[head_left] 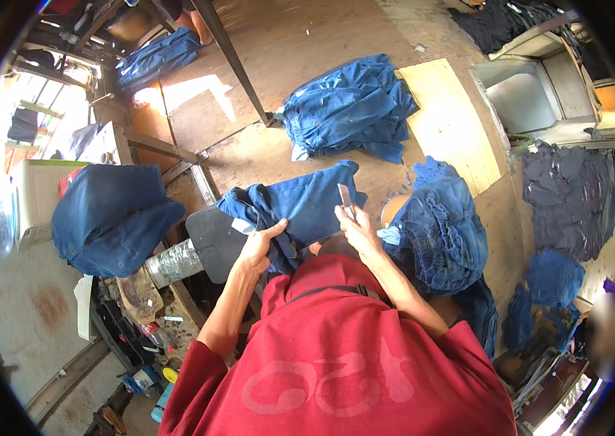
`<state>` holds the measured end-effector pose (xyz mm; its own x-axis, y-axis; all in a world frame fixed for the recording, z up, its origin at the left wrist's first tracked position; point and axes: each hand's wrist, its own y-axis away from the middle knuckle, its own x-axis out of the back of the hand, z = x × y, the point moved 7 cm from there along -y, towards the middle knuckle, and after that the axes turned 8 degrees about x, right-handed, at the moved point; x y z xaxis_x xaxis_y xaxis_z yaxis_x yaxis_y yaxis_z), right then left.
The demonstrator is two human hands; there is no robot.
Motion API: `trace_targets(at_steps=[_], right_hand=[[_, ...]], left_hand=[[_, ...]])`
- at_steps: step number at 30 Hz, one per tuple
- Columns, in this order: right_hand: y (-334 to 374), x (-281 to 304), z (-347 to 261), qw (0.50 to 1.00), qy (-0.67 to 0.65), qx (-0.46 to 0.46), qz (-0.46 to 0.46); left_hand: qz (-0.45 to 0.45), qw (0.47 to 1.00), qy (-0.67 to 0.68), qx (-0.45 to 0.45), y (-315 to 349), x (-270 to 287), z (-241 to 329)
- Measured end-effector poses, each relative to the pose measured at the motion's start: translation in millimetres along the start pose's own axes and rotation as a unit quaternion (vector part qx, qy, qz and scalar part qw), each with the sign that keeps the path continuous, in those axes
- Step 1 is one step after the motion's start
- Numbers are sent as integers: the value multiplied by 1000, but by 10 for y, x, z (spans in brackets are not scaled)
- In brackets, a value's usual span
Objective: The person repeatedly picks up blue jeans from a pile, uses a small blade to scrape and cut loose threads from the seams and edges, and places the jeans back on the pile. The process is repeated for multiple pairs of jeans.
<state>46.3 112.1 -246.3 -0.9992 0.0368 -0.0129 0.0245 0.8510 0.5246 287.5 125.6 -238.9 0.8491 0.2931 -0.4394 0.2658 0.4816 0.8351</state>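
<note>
A blue denim garment (pixel 307 207) lies stretched across my lap. At its near left edge my left hand (pixel 258 247) is closed on the bunched cloth, thumb on top. A small white tag (pixel 242 226) shows beside those fingers. My right hand (pixel 359 231) grips a short, narrow tool (pixel 344 195) with a flat, light blade-like end pointing away from me. Whether it is a knife or thread snips I cannot make out. The tool stands over the right part of the garment. Most of the right fingers are wrapped round its lower end.
Piled denim (pixel 442 225) sits close on my right, and a larger bundle (pixel 351 105) lies on the floor ahead. Left of me, dark blue cloth (pixel 115 218) hangs over a support beside a black board (pixel 220 243). Dark garments (pixel 572 200) are stacked far right. A metal post (pixel 233 62) stands ahead.
</note>
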Motion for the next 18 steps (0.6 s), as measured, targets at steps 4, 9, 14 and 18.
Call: trace_targets(at_steps=[4, 9, 14, 18], right_hand=[[-15, -107, -79, 990, 134, -47, -13], [-62, -311, -212, 979, 198, 48, -4], [-138, -294, -113, 962, 244, 122, 23], [-220, -202, -49, 960, 244, 127, 49]], left_hand=[[-33, 995, -2, 89, -57, -141, -173], [3, 997, -21, 78, -197, -248, -206], [-26, 997, -29, 65, -194, -194, -223], [-65, 994, -12, 81, -121, -109, -224]])
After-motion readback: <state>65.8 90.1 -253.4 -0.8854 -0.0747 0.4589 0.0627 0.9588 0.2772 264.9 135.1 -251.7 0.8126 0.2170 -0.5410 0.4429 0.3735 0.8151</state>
